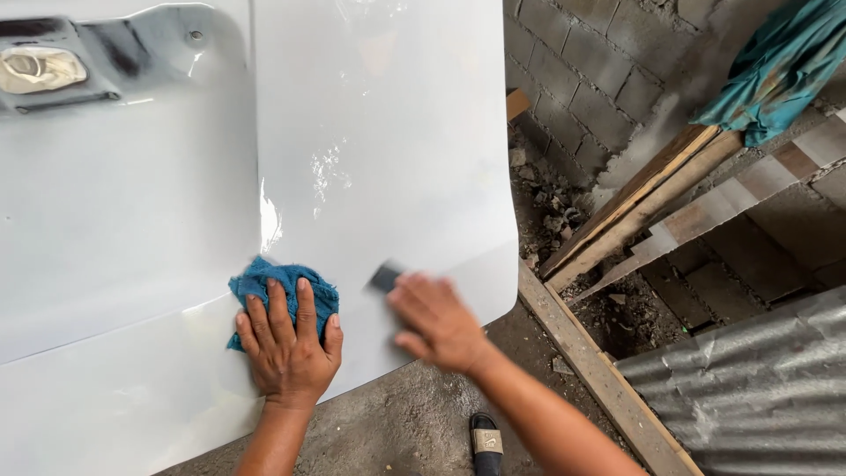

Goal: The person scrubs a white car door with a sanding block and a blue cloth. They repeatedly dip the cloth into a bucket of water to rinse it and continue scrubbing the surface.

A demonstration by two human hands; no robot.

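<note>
Left hand (286, 339) flat on blue rag (280, 286); right hand (436, 322) grips dark block (384, 278).

Grey block wall (599, 79) standing behind, wood planks (634, 207) leaning w/ teal tarp (780, 66), corrugated sheet (758, 388) lying on dirt floor (414, 423).

a glossy white car body panel (176, 220) carries a blue rag (269, 282) and a small dark sanding block (384, 278), while the bare concrete floor (405, 423) below bears a wooden beam (599, 379).
</note>
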